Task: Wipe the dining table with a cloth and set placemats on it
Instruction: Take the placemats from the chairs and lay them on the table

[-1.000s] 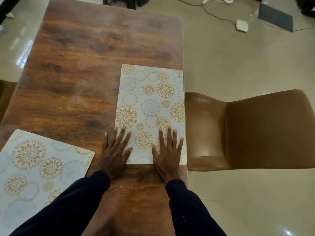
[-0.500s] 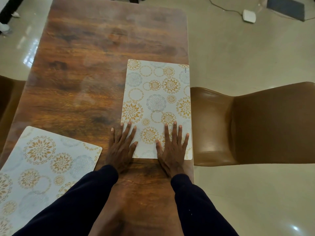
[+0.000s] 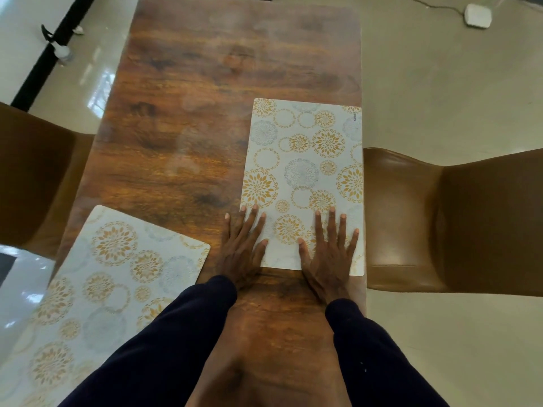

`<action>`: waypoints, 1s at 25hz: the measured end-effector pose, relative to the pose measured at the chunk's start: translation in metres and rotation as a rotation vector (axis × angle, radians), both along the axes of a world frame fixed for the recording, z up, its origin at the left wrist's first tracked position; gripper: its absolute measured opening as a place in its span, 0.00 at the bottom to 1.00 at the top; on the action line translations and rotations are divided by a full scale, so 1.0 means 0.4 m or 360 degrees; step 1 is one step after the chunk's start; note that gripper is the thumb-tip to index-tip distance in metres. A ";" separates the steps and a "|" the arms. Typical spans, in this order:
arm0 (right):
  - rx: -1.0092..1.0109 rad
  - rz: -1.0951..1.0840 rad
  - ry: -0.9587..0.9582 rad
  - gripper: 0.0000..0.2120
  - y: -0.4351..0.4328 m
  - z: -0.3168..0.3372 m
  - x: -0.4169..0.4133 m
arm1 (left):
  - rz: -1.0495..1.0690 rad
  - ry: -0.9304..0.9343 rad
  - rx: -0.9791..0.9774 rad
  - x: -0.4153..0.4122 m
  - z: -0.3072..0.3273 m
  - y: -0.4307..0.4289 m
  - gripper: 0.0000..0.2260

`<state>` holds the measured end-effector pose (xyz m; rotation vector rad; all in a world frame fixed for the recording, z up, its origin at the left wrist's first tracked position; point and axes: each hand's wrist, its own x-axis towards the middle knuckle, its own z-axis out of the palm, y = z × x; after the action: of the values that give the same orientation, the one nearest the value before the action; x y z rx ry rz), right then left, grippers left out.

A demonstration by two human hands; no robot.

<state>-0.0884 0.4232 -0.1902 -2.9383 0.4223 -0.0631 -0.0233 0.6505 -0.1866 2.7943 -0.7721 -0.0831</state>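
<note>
- The right-side placemat (image 3: 302, 171) lies flat along the table's (image 3: 205, 98) right edge, where it lay a second ago; it has not visibly shifted.
- Both hands stay spread flat on its near end. The left hand (image 3: 241, 248) straddles its inner edge and the right hand (image 3: 329, 257) is near the table's edge.
- This mat looks settled, so pressing seems finished.
- A second placemat (image 3: 117, 274) sits askew at the table's near-left edge and probably needs squaring.

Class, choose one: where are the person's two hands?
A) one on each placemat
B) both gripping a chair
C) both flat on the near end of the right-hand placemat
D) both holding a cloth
C: the left hand and right hand lie with straight fingers on the right-hand placemat; the other placemat is untouched.
</note>
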 end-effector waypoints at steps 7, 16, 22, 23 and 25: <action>0.0040 0.0090 -0.0006 0.34 0.040 0.014 -0.029 | 0.0001 0.0060 -0.0209 -0.007 0.012 0.013 0.28; 0.0350 0.0481 -0.0020 0.29 0.610 0.044 -0.178 | -0.0050 0.0021 -0.0278 -0.128 0.058 0.452 0.23; 0.0370 0.0441 0.0239 0.39 0.931 0.075 -0.194 | 0.0138 0.0025 -0.0122 -0.224 0.056 0.851 0.24; 0.0329 0.0433 0.0249 0.39 0.926 0.070 -0.166 | 0.0102 0.0032 -0.0088 -0.228 0.057 0.888 0.25; 0.0258 0.0475 0.0226 0.38 0.887 0.059 -0.085 | 0.0027 0.0057 -0.0039 -0.211 0.061 0.926 0.27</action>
<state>-0.1225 0.7781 -0.1665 -2.8181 0.0025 0.2093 -0.1075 1.0211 -0.1624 2.7678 -0.7362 -0.1192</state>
